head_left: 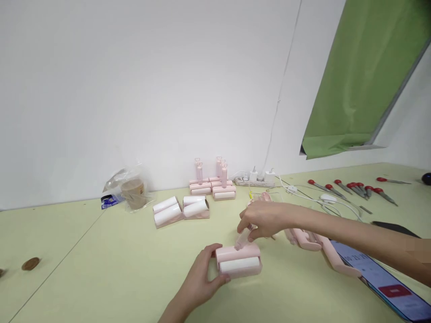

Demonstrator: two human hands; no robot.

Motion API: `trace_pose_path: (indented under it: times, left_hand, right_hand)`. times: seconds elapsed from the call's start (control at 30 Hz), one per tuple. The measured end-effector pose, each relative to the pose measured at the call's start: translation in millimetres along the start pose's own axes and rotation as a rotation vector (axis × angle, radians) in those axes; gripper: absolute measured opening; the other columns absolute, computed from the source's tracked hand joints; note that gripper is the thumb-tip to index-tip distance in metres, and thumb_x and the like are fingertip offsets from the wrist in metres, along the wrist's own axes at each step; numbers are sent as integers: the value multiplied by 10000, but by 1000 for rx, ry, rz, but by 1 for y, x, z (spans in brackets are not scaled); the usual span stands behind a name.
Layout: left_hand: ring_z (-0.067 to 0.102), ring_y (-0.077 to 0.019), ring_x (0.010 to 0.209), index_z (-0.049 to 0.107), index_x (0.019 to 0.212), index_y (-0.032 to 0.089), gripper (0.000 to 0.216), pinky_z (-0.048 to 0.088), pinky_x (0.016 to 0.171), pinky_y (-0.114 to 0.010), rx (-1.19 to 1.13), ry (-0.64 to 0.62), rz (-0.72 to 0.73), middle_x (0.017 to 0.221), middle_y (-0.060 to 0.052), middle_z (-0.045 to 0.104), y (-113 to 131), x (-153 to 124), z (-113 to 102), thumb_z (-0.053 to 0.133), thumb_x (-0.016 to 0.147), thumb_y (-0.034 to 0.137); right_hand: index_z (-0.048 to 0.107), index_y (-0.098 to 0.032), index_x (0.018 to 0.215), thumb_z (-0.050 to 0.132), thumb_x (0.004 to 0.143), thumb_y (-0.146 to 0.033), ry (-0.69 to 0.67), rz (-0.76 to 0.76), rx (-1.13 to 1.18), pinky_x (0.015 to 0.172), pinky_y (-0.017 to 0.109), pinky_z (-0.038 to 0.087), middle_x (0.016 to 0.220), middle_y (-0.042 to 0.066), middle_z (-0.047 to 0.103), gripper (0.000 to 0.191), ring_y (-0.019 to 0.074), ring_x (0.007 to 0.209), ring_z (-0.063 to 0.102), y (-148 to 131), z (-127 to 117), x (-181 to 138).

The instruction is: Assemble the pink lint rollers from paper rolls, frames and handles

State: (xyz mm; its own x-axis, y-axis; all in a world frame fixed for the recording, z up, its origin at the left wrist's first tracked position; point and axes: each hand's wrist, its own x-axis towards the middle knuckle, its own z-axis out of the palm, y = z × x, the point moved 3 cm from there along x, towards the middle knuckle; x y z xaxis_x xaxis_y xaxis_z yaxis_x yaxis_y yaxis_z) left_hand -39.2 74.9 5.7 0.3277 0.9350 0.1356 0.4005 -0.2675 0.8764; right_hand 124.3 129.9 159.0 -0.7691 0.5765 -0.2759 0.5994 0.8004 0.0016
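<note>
A pink lint roller [238, 260] with a white sticky roll lies low over the table in front of me. My left hand [206, 274] grips its left end, thumb at the lower front and fingers behind. From above, my right hand [264, 219] pinches the clear and pink handle [243, 238], which meets the top of the pink cover. Beyond my right forearm lie several loose pink parts [303, 240], some hidden by the arm. White sticky rolls [168, 214] lie left of centre. Several finished-looking pink lint rollers [224, 188] stand upright by the wall.
A phone [387, 287] lies at the right, partly under the pink parts. White cables and a power strip [255, 181] are by the wall. Red-handled tools [357, 189] lie at the far right. A brown cup in a plastic bag [134, 194] stands at the left.
</note>
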Motion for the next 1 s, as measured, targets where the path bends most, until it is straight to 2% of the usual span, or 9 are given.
trace_pose_path:
  times: [0.1, 0.23, 0.33, 0.43, 0.5, 0.63, 0.8, 0.9, 1.0]
  left_hand:
    - [451, -209, 1033, 420, 1109, 239, 427, 365, 891, -325, 25, 2, 39, 1114, -45, 493, 3, -1, -1, 563, 706, 241]
    - [476, -209, 988, 452, 1063, 234, 361, 390, 853, -317, 39, 11, 61, 1067, -44, 515, 5, -2, -1, 553, 718, 265]
    - [479, -213, 995, 443, 1078, 233, 411, 390, 854, -317, 24, 33, 19, 1077, -42, 518, 4, -1, -1, 580, 693, 279]
    - [496, -211, 965, 466, 1032, 224, 346, 399, 838, -316, 1, 47, -6, 1033, -42, 539, 6, 0, 1, 565, 708, 292]
    - [501, -209, 956, 477, 1012, 217, 313, 401, 835, -314, 2, 59, 0, 1014, -45, 548, 8, 0, 2, 555, 718, 294]
    - [496, -214, 969, 481, 1016, 206, 323, 394, 843, -308, 15, 67, 5, 1026, -56, 550, 9, 1, 1, 555, 713, 288]
    - [485, -214, 978, 431, 1093, 211, 453, 386, 850, -317, 18, 77, -69, 1071, -61, 514, 8, 2, 3, 584, 677, 303]
    - [506, -216, 887, 479, 942, 196, 343, 407, 777, -323, 102, 125, -62, 932, -49, 532, 11, 0, 14, 602, 642, 309]
    - [510, -224, 787, 457, 804, 190, 282, 411, 681, -335, 212, 205, -107, 821, -43, 528, 15, -3, 23, 611, 610, 325]
  right_hand:
    - [694, -248, 802, 608, 642, -233, -61, -29, -48, 456, 233, 254, 567, -12, 628, 183, 146, 523, 543, -14, -5, 8]
    - [674, -200, 611, 621, 598, -173, -91, -78, -183, 439, 245, 244, 524, 11, 624, 60, 154, 478, 527, -28, -5, 15]
    - [550, -184, 420, 588, 586, -116, -52, -91, -260, 425, 248, 226, 434, 8, 569, 183, 135, 409, 482, -33, -1, 16]
    - [383, -180, 320, 585, 567, -127, -30, -82, -218, 406, 241, 214, 347, -26, 464, 324, 110, 368, 437, -38, 0, 17]
    - [330, -183, 307, 578, 554, -122, -48, -106, -229, 399, 245, 221, 331, -28, 439, 355, 112, 362, 431, -43, -2, 21]
    - [338, -187, 328, 551, 502, -68, -128, -138, -244, 396, 250, 250, 363, -11, 485, 300, 125, 382, 445, -51, -4, 32]
    - [462, -172, 373, 550, 532, -144, -146, -37, -148, 362, 241, 245, 373, 8, 488, 184, 138, 379, 445, -43, -1, 34]
    - [578, -139, 463, 547, 565, -194, -126, 54, -52, 357, 244, 255, 434, 51, 555, 120, 165, 408, 486, -39, 6, 30]
    - [639, -100, 548, 534, 567, -153, -117, 98, -3, 383, 256, 301, 519, 104, 621, 119, 202, 479, 544, -40, 9, 26]
